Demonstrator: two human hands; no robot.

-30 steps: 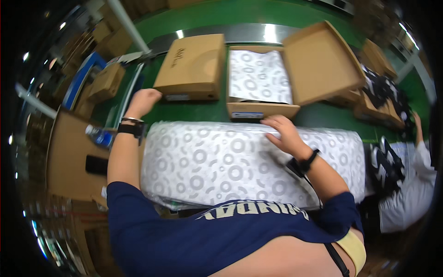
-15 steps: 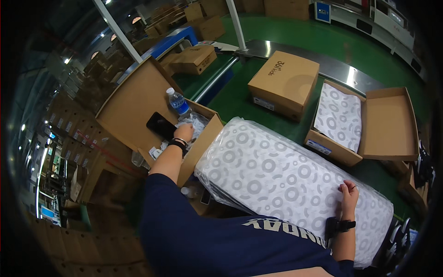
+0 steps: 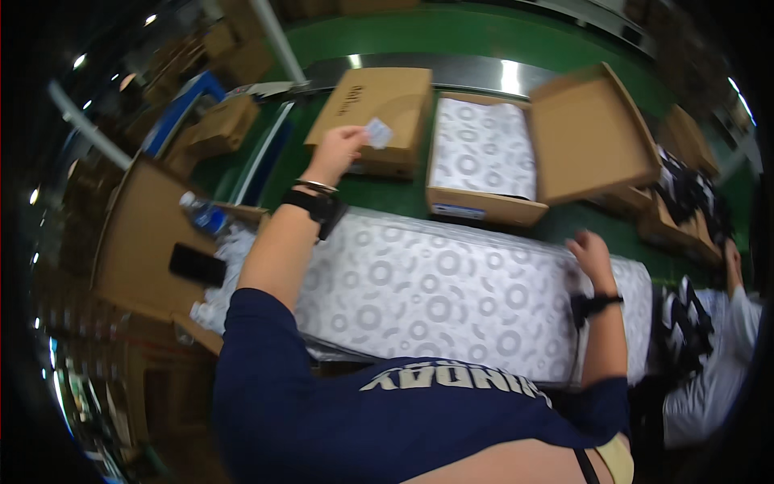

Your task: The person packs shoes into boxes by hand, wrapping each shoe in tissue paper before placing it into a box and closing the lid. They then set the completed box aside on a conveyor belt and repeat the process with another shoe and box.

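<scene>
My left hand (image 3: 337, 153) is raised in front of the closed brown shoebox (image 3: 379, 101). Its fingertips pinch a small white paper-like packet (image 3: 377, 133). My right hand (image 3: 591, 256) hovers over the right part of the stack of patterned white tissue paper (image 3: 435, 298), its fingers curled and smeared by motion. Beyond the stack stands an open shoebox (image 3: 484, 208) with its lid folded back to the right. Patterned tissue paper (image 3: 484, 149) covers what lies inside it. To the left, an open carton (image 3: 133, 234) holds many small white packets (image 3: 234, 250).
A black phone (image 3: 197, 265) and a water bottle (image 3: 203, 214) lie on the packets. Black-and-white shoes (image 3: 685, 323) and a co-worker's arm (image 3: 735, 270) are at the right. A metal rail (image 3: 468, 74) runs behind the boxes on the green surface.
My left hand has come out of the carton with a small packet and moved right toward the closed shoebox. My right hand has shifted forward. The view has turned right, bringing a co-worker in.
</scene>
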